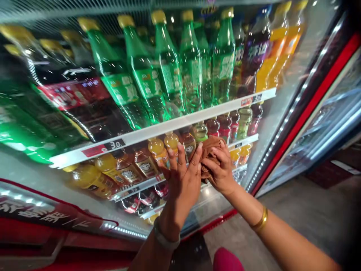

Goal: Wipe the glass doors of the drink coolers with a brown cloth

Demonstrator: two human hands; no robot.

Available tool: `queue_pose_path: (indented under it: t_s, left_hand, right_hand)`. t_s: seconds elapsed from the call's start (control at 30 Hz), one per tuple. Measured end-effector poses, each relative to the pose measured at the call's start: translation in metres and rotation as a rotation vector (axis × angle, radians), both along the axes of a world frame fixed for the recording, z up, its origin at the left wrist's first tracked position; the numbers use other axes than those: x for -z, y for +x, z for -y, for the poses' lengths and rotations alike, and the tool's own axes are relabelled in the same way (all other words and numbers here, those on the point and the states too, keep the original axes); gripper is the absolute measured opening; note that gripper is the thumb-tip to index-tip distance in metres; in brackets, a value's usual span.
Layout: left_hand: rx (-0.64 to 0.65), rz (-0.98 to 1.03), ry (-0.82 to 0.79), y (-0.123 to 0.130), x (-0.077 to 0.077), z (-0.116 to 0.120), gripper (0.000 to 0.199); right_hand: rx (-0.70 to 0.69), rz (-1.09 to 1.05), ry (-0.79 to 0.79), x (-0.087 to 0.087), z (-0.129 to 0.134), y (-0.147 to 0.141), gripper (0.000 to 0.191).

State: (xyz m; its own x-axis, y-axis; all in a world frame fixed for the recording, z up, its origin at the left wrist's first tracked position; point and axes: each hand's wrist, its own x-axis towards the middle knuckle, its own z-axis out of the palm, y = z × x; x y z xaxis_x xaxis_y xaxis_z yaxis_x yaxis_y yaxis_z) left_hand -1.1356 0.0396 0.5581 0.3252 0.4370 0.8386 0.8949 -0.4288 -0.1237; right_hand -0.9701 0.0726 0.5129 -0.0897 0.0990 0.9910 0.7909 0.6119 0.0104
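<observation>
A crumpled brown cloth [210, 152] is bunched in my right hand [222, 169], whose fingers curl over it. My left hand [183, 180] is just beside it, palm away from me and fingers spread, holding nothing; its forefinger is close to the cloth's edge. Both hands are in front of the lower shelves of a drinks cooler. Past my left fingers show yellow-capped juice bottles [156, 148]. Above my hands runs a white shelf edge [169, 127] with price tags, and green soda bottles [169, 71] stand on that shelf.
Dark cola bottles [73, 90] stand at the upper left, orange drink bottles [278, 49] at the upper right. A red-trimmed door frame [316, 94] slants down the right side. Red panels [28, 241] fill the lower left, and grey floor [284, 226] shows below.
</observation>
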Motion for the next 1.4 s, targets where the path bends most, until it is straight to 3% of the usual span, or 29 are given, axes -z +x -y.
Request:
queue_pose_path:
  t_s: [0.17,0.27,0.4,0.5,0.6,0.67,0.8,0.9,1.03,1.1,1.2,1.3,1.4]
  left_hand:
    - [0.067,0.068,-0.057,-0.003,0.009,-0.007,0.079]
    - [0.092,0.035,-0.043,-0.005,0.012,-0.008,0.074]
    - [0.082,0.021,-0.013,-0.003,0.012,-0.005,0.072]
    - [0.044,0.027,-0.006,0.001,0.011,-0.002,0.075]
    - [-0.03,0.072,0.026,0.011,0.013,0.0,0.082]
    - [-0.054,0.115,0.019,0.021,0.021,-0.002,0.085]
    - [-0.05,0.197,0.042,0.039,0.051,-0.009,0.074]
    - [-0.039,0.206,0.128,0.044,0.068,-0.011,0.068]
    - [-0.102,0.214,0.142,0.045,0.063,-0.013,0.068]
    - [-0.158,0.205,0.174,0.048,0.058,-0.015,0.069]
    - [-0.212,0.141,0.214,0.05,0.062,-0.02,0.07]
    - [-0.242,0.054,0.258,0.048,0.077,-0.027,0.07]
    - [-0.293,0.041,0.332,0.045,0.089,-0.032,0.072]
  right_hand:
    - [-0.003,0.349,-0.028,-0.019,-0.006,0.05,0.033]
    - [-0.002,0.47,-0.036,-0.019,-0.004,0.07,0.035]
    - [0.035,0.345,-0.103,-0.007,-0.003,0.062,0.03]
    - [0.142,0.378,-0.227,-0.013,-0.005,0.053,0.026]
    - [0.132,0.378,-0.141,-0.02,-0.006,0.052,0.03]
    - [0.061,0.274,-0.02,-0.012,-0.007,0.05,0.038]
    - [-0.042,0.08,0.057,0.027,-0.012,0.04,0.026]
    - [-0.1,0.135,0.086,0.032,-0.016,0.036,0.022]
    - [-0.16,0.226,0.133,0.008,-0.024,0.05,0.023]
    - [-0.149,0.189,0.116,0.006,-0.025,0.059,0.025]
    - [-0.131,0.15,0.091,0.026,-0.022,0.062,0.034]
    - [-0.141,0.187,0.11,0.052,-0.019,0.053,0.044]
    - [-0.14,0.237,0.155,0.058,-0.022,0.048,0.057]
